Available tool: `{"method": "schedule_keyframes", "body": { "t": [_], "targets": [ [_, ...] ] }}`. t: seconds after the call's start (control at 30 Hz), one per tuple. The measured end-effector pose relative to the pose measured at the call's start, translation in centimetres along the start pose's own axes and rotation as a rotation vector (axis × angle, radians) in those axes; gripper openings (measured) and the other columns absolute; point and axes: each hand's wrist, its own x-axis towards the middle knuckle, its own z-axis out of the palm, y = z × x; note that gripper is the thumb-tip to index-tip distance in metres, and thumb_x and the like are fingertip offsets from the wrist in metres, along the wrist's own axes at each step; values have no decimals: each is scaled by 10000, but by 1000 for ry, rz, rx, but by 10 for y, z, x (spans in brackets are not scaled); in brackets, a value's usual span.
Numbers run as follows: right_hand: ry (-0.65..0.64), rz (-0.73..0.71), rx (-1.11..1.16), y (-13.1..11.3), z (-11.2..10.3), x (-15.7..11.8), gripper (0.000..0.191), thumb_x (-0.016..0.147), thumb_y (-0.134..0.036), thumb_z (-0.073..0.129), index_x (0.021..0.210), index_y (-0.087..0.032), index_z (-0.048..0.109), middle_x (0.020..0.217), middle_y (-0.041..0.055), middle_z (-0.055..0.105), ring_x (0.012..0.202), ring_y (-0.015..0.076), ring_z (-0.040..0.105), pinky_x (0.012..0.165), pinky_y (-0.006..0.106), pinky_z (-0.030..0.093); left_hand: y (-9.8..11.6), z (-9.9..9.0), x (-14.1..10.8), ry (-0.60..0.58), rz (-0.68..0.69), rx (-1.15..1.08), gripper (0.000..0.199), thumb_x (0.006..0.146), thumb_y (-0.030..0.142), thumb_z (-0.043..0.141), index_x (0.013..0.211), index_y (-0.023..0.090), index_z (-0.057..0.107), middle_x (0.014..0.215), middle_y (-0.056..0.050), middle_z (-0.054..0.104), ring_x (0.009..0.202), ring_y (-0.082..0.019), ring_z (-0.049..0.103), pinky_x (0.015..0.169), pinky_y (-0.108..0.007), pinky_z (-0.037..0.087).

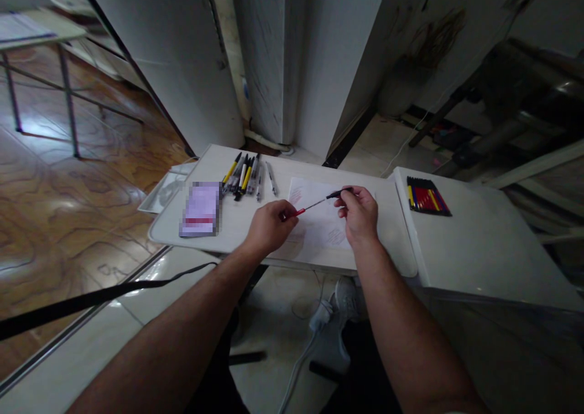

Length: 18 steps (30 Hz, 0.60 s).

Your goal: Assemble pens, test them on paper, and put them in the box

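Note:
My left hand is closed on a short red pen piece above the table. Across from it, my right hand pinches a black pen barrel between thumb and fingers. A thin pen refill spans the space between the two pieces; how far it goes into either one I cannot tell. Beneath both hands lies a white sheet of paper with reddish scribbles. Several pens, yellow, black and clear, lie in a bunch left of the paper, and a clear pen rests apart from them.
A blurred-out lilac packet lies at the white table's left end. On the white cabinet to the right is a row of black, red and yellow pens. A white power cable runs across the floor near my shoe.

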Motion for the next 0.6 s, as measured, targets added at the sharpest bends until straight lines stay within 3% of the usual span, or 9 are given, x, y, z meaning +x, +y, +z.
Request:
{"method": "schedule_keyframes", "body": {
  "t": [0.6],
  "targets": [
    [-88, 35, -66, 8, 6, -6, 186, 666, -285, 682, 798, -182, 600, 652, -34, 632, 527, 100, 588, 371, 170, 330, -1, 1, 0, 12, -3, -14, 90, 745, 271, 655, 796, 205, 688, 739, -22, 681, 662, -156, 590, 630, -276, 420]
  ]
}}
